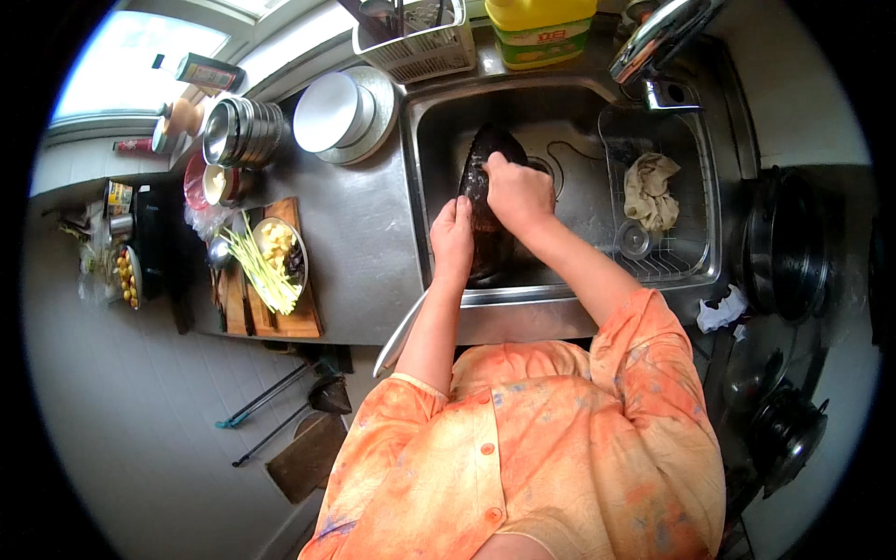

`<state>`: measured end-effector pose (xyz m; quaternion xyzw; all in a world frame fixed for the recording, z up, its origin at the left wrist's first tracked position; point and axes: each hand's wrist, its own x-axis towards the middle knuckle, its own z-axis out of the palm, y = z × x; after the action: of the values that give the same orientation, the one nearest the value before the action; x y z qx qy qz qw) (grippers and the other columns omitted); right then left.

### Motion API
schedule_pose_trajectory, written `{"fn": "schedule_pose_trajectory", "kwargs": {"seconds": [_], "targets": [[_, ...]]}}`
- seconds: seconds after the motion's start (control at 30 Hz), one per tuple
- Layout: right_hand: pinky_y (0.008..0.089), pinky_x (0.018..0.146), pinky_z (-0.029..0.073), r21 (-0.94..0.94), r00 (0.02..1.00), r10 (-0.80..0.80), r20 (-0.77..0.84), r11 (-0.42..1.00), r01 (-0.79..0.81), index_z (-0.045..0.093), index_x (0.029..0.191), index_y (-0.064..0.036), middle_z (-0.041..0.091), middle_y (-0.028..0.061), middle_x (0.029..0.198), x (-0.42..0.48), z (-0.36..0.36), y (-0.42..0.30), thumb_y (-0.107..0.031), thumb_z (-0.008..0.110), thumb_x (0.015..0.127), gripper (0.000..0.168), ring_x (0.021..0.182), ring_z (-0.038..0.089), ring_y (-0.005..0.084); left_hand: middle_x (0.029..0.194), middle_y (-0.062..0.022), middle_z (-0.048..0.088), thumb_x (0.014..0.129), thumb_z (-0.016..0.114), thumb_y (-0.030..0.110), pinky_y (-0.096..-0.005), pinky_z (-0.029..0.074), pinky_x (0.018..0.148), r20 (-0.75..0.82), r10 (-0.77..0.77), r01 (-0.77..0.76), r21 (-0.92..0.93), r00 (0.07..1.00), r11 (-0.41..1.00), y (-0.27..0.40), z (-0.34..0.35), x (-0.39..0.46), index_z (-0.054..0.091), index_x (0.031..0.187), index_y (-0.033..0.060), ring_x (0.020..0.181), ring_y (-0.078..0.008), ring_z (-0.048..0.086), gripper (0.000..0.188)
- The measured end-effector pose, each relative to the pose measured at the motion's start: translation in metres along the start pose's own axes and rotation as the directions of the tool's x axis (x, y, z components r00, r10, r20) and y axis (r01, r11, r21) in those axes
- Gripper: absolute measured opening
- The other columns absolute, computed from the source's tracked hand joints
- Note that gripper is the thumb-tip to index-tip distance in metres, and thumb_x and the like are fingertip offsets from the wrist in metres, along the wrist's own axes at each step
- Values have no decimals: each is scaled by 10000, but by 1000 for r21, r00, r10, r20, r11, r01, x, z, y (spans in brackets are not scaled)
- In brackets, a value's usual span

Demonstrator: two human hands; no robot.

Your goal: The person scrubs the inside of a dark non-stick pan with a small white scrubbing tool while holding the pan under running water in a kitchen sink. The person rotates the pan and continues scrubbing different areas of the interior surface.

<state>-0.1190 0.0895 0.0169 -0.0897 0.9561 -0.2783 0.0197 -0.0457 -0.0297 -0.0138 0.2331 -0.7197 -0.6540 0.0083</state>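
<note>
A dark wok, tilted on its side, is in the left part of the stainless steel sink. Its metal handle seems to be the pale curved piece that sticks out over the sink's front edge, beside my left forearm. My left hand holds the wok at its near left rim, with the thumb up. Over the wok's upper part, my right hand is closed in a fist against the dark surface. Whether something small is inside that fist is hidden.
A wire basket with a crumpled cloth and a round strainer fills the sink's right side, below the faucet. Left on the counter are stacked plates, metal bowls and a cutting board with a plate of cut vegetables.
</note>
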Motion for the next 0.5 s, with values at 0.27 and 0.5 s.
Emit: {"fn": "schedule_pose_trajectory", "kwargs": {"seconds": [0.27,0.5], "targets": [[467,611,515,6,998,51,-46,999,-51,634,858,-114,670,152,705,17,-4,27,-241,504,898,187,674,671,340,713,36,520,989,516,259,-234,397,601,55,5,-3,-45,998,999,4,7,1,582,813,17,661,-54,437,307],[442,593,525,11,997,7,-83,1000,-6,656,851,-111,676,155,702,13,-9,27,-210,531,870,160,662,685,304,759,57,528,993,515,273,-216,386,621,70,-26,30,-51,997,998,7,4,-2,603,875,37,685,-40,428,278]]}}
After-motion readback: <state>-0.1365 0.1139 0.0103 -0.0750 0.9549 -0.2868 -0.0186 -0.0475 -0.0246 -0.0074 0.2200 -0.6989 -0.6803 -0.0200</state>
